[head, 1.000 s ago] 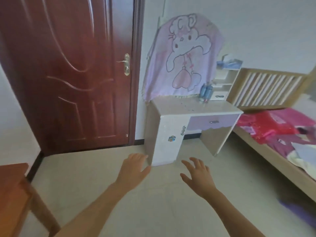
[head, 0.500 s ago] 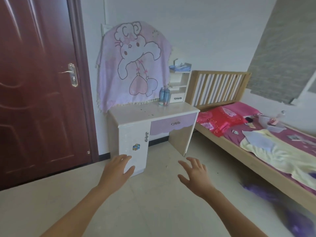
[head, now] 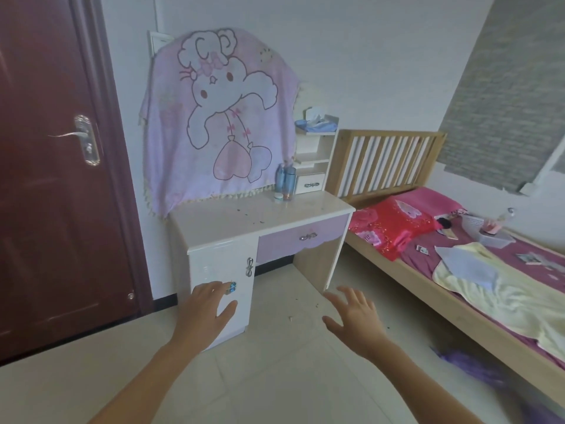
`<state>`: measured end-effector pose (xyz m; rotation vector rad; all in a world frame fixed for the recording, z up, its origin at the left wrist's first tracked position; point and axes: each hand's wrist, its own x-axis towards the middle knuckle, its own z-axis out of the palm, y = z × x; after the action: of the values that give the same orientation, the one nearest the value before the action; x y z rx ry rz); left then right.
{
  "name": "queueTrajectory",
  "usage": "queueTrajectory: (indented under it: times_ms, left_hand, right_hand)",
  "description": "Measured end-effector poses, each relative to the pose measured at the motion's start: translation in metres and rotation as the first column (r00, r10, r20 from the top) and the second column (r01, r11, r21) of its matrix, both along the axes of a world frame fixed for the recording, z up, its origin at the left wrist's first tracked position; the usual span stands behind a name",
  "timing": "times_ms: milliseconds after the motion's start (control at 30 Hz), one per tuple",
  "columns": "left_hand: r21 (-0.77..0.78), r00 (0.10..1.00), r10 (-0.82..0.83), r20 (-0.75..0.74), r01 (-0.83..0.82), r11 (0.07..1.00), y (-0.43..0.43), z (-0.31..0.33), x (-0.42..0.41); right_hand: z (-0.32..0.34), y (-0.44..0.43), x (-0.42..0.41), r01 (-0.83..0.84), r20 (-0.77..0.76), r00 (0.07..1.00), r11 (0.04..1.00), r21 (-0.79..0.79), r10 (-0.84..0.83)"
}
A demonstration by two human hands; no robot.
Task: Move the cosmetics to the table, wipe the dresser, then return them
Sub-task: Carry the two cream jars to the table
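Even, soft daylight with a cool violet cast. Shadows faint. Mild sheen on counter (head: 220,264) front. Wide-angle bowing at edges; door (head: 46,209) frame curved. Lower right corner smeared.

A home bedroom; wooden bed (head: 458,313) with bedding beside a dresser (head: 256,221); door (head: 55,179).

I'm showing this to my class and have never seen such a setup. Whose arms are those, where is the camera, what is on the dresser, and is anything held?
No machine here: a person wears a wide-angle camera on the head, looking forward and down, so the bare arms are their own. The left hand and right hand are open and hold nothing. Ahead stands a white dresser; at the back of its top stand blue bottles and small jars, with dark specks scattered nearby. A rabbit-print cloth hangs behind it.
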<state>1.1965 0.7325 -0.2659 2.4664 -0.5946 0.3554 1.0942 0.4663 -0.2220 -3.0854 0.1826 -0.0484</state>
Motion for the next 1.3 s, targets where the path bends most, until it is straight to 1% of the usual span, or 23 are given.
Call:
queueTrajectory:
  times_ms: [33, 100, 200, 333, 400, 500, 633, 767, 867, 967, 1000, 1067, 1167, 1300]
  left_hand:
    - [-0.007, 1.000, 0.000, -0.023, 0.000, 1.000, -0.005, -0.007, 0.007]
    - [0.029, 0.996, -0.016, -0.093, 0.019, 0.999, -0.013, -0.024, 0.019]
    - [0.061, 0.991, -0.020, -0.130, 0.028, 0.998, -0.031, -0.045, 0.043]
    - [0.060, 0.991, 0.002, -0.131, 0.006, 0.998, -0.064, -0.046, 0.078]
    - [0.049, 0.994, 0.015, -0.112, -0.009, 0.999, -0.091, -0.040, 0.102]
    - [0.039, 0.995, -0.007, -0.099, 0.011, 0.999, -0.137, -0.027, 0.135]
    - [0.019, 0.999, -0.004, -0.053, 0.005, 1.000, -0.194, -0.011, 0.174]
    - [-0.050, 0.995, 0.008, -0.096, -0.013, 0.999, -0.238, -0.014, 0.193]
    - [-0.028, 0.997, 0.007, -0.078, -0.010, 1.000, -0.246, -0.038, 0.207]
    - [0.035, 0.983, 0.066, -0.171, -0.061, 0.998, -0.242, -0.048, 0.236]
    - [0.039, 0.981, 0.095, -0.171, -0.090, 0.995, -0.240, -0.050, 0.249]
    - [0.018, 0.980, 0.132, -0.148, -0.131, 0.991, -0.237, -0.051, 0.279]
    - [0.000, 0.970, 0.187, -0.156, -0.190, 0.982, -0.235, -0.047, 0.330]
    - [0.003, 0.968, 0.196, -0.159, -0.198, 0.980, -0.235, -0.048, 0.397]
  right_hand:
    - [-0.008, -0.004, 0.005, 0.003, -0.036, 0.999, 1.000, 0.003, -0.003]
    - [-0.027, -0.012, 0.013, 0.007, -0.109, 0.994, 1.000, 0.012, -0.006]
    - [-0.042, -0.034, 0.032, 0.031, -0.155, 0.988, 0.999, 0.039, -0.025]
    - [-0.042, -0.077, 0.069, 0.027, -0.118, 0.993, 0.998, 0.053, -0.020]
    - [-0.036, -0.104, 0.094, 0.021, -0.083, 0.996, 0.999, 0.048, -0.017]
    - [-0.029, -0.147, 0.131, 0.019, -0.036, 0.999, 0.998, 0.067, -0.017]
    - [-0.027, -0.194, 0.175, -0.020, -0.054, 0.998, 0.996, 0.083, 0.025]
    - [-0.035, -0.225, 0.219, -0.061, -0.072, 0.995, 0.992, 0.113, 0.069]
    - [-0.047, -0.232, 0.247, -0.091, -0.090, 0.990, 0.984, 0.155, 0.105]
    - [-0.057, -0.238, 0.286, -0.131, -0.108, 0.983, 0.976, 0.172, 0.151]
    - [-0.060, -0.239, 0.301, -0.139, -0.113, 0.981, 0.975, 0.175, 0.160]
    - [-0.059, -0.238, 0.333, -0.154, -0.101, 0.979, 0.969, 0.193, 0.176]
    - [-0.057, -0.237, 0.392, -0.187, -0.068, 0.977, 0.964, 0.190, 0.203]
    - [-0.049, -0.233, 0.466, -0.223, -0.048, 0.971, 0.955, 0.195, 0.236]
